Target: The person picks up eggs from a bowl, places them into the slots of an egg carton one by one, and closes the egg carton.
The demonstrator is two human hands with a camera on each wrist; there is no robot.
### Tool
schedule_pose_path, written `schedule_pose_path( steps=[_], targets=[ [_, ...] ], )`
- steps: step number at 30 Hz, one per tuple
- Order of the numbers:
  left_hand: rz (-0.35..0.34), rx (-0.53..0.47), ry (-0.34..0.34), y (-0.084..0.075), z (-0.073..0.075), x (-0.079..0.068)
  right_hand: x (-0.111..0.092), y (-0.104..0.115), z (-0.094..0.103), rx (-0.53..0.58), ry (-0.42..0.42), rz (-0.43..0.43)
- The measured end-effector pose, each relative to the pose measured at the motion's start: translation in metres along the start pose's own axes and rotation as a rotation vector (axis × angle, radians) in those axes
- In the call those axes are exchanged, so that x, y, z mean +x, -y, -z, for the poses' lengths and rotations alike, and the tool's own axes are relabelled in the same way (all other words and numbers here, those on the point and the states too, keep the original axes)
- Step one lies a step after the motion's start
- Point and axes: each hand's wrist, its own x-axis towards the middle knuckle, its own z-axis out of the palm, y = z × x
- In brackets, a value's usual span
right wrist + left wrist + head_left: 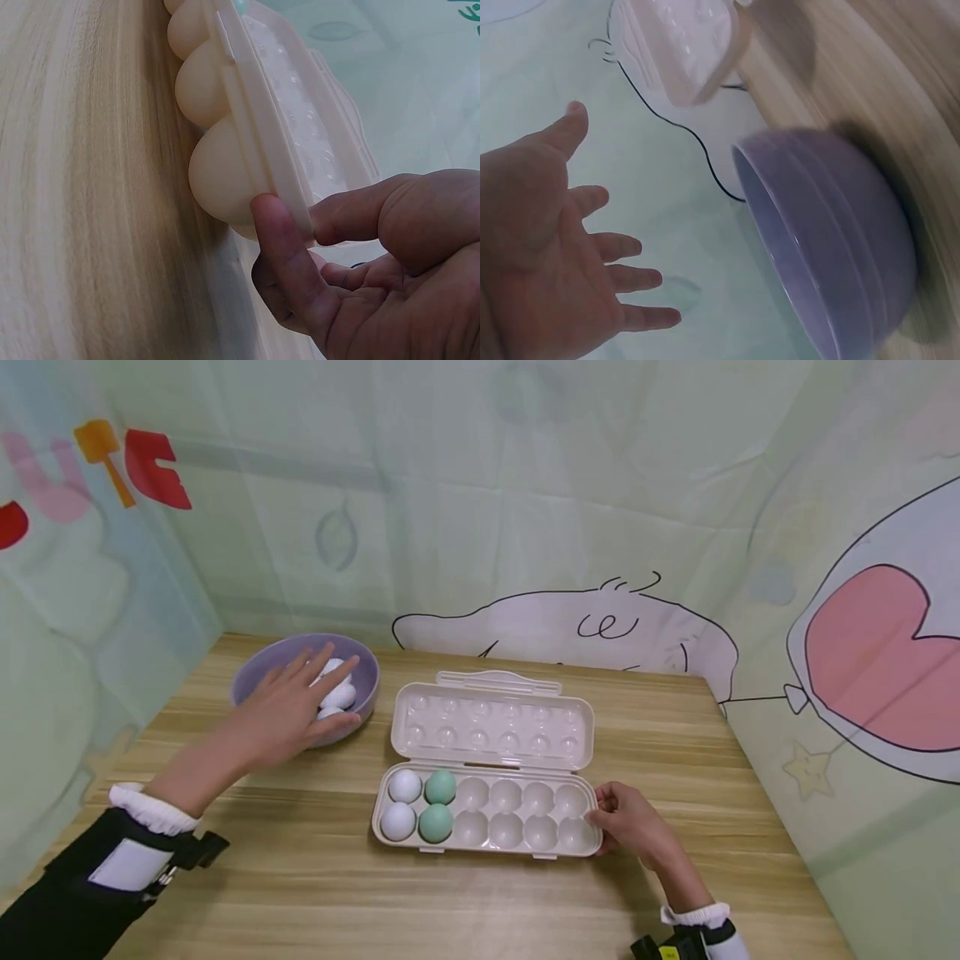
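Note:
My left hand [288, 706] hovers above the purple bowl [255, 670] at the back left, fingers spread and nothing in its grasp. White eggs [341, 696] show in the bowl beneath it, partly hidden by the fingers. In the left wrist view the palm [547, 262] faces the bowl's outer side [840, 225]. A pale egg carton [504, 831] lies with its lid raised back; two white eggs [398, 821] fill its leftmost column, two green eggs [436, 823] the column beside it. My right hand [633, 822] pinches the carton's right end between thumb and fingers.
The carton's lid [491, 752] rests behind its base, toward the back of the wooden table [465, 906]. A printed cloth [480, 510] with cartoon drawings hangs along the back and both sides.

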Motion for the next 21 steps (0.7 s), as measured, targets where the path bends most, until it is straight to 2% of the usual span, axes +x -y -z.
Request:
schedule_pose_path(
  steps=[6,13,17,21],
  targets=[
    [0.036,0.036,0.049,0.032,0.002,0.018,0.000,0.001,0.000,0.006,0.001,0.007],
    [0.091,0.005,0.112,0.066,-0.006,0.037,0.000,0.003,-0.001,0.006,-0.006,0.013],
    [0.108,-0.019,0.154,0.078,-0.009,0.049,-0.001,0.002,0.000,0.005,-0.002,0.019],
    [0.108,-0.024,0.165,0.084,-0.011,0.060,0.000,0.001,0.000,0.001,0.000,0.027]
  ],
)
